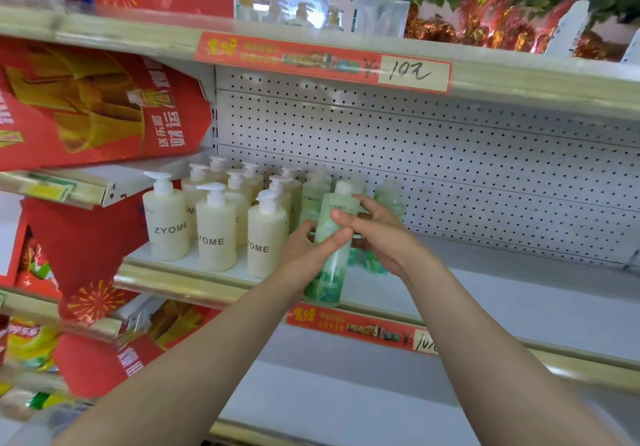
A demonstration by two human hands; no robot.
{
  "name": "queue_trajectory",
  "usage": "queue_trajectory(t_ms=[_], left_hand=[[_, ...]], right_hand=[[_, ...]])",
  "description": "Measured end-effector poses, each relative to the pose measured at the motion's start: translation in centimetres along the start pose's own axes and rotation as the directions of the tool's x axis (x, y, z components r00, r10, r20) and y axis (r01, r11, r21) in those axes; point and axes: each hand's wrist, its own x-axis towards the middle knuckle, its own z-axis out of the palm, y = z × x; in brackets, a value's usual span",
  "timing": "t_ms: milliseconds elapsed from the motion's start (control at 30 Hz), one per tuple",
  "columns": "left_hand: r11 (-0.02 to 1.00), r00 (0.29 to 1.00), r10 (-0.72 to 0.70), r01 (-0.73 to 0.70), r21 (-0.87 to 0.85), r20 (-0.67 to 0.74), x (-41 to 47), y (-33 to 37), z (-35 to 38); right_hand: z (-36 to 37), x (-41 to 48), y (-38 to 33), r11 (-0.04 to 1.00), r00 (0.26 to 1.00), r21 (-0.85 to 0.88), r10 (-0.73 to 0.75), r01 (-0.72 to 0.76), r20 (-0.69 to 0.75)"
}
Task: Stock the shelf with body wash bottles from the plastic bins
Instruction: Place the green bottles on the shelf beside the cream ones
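A green body wash bottle (330, 255) with a white cap stands tilted at the front edge of the white shelf (485, 293). My left hand (308, 248) grips its lower left side. My right hand (374, 231) holds its upper right side, thumb across the front. Behind it stand more green bottles (313, 196), partly hidden by my hands. To the left are several cream pump bottles (216, 234) marked ZYOME, in rows on the same shelf.
A perforated white back panel (450, 168) closes the shelf. Red gift boxes (90, 106) crowd the left side. A red price strip (322, 61) runs along the upper shelf, another price strip (363, 331) below my hands. The white shelf stretches bare to the right.
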Motion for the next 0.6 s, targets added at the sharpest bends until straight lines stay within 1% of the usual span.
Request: queue_trajectory(t_ms=[67, 100, 133, 167, 233, 267, 300, 367, 500, 600], left_hand=[[1.000, 1.000, 0.018, -0.018, -0.013, 0.002, -0.1, 0.2, -0.5], [0.999, 0.999, 0.044, -0.044, -0.003, -0.029, 0.0, 0.3, -0.8], [0.995, 0.991, 0.095, -0.092, 0.031, -0.097, 0.2, 0.3, -1.3], [0.986, 0.969, 0.161, -0.147, 0.082, -0.189, 0.5, 0.3, -1.8], [0.957, 0.880, 0.278, -0.221, 0.186, -0.385, 1.3, 0.0, -3.4], [0.948, 0.837, 0.304, -0.219, 0.230, -0.455, 1.6, -0.3, -4.2], [0.944, 0.812, 0.311, -0.202, 0.262, -0.493, 2.1, -0.6, -5.0], [0.943, 0.818, 0.288, -0.152, 0.295, -0.499, 3.0, -1.1, -6.2], [0.949, 0.890, 0.212, -0.089, 0.303, -0.403, 4.1, -1.3, -7.3], [0.946, 0.915, 0.190, -0.075, 0.315, -0.355, 4.2, -2.1, -8.0]], right_hand=[[0.4, 0.4, -0.2, 1.000, 1.000, 0.013, -0.014, 0.014, -0.007], [0.6, 0.8, -0.3, 1.000, 0.999, 0.019, -0.024, 0.025, -0.024], [0.8, 1.1, -0.3, 0.999, 0.998, 0.017, -0.034, 0.035, -0.047], [1.0, 1.6, -0.2, 0.999, 0.997, 0.011, -0.041, 0.041, -0.067], [1.5, 2.4, 0.2, 0.999, 0.994, -0.013, -0.052, 0.051, -0.093], [1.8, 2.8, 0.6, 0.998, 0.994, -0.038, -0.057, 0.054, -0.098], [2.2, 3.1, 0.8, 0.996, 0.993, -0.065, -0.059, 0.052, -0.103], [2.9, 3.7, 1.5, 0.991, 0.991, -0.122, -0.063, 0.049, -0.116], [4.0, 4.3, 2.9, 0.979, 0.992, -0.196, -0.072, 0.050, -0.105], [4.3, 4.6, 3.3, 0.969, 0.992, -0.238, -0.089, 0.065, -0.089]])
